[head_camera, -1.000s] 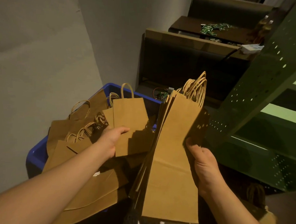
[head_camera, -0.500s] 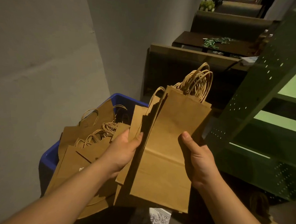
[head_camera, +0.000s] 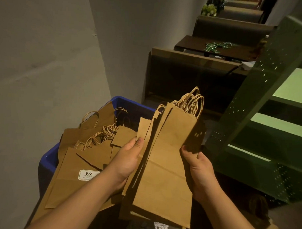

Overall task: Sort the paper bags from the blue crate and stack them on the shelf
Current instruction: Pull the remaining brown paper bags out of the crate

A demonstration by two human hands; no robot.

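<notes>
Since a moment ago, both hands have drawn the gathered bags closer together, and the single bag the left hand (head_camera: 129,159) had lifted from the crate now lies against the left side of the bundle. Seen from the person's head, looking down, a bundle of flat brown paper bags (head_camera: 165,167) is held between the two hands, twisted paper handles (head_camera: 191,102) fanning out at the far end. That left hand grips the bundle's left edge, its thumb on top and its fingers hidden underneath. On the opposite side, the right hand (head_camera: 200,167) grips the right edge, fingers curled round it.

Below and to the left sits the blue crate (head_camera: 49,159), against a pale grey wall (head_camera: 42,66). More loose bags (head_camera: 90,150) lie jumbled inside it, handles tangled. One large bag near the front carries a white price label (head_camera: 88,174) reading 9.9.

To the right stands a green metal shelf (head_camera: 277,123) with perforated uprights and pale green boards; the bundle is near it but not on it. Further back are dark wooden benches and a dark worktop (head_camera: 211,48) scattered with small green cards (head_camera: 214,46)
</notes>
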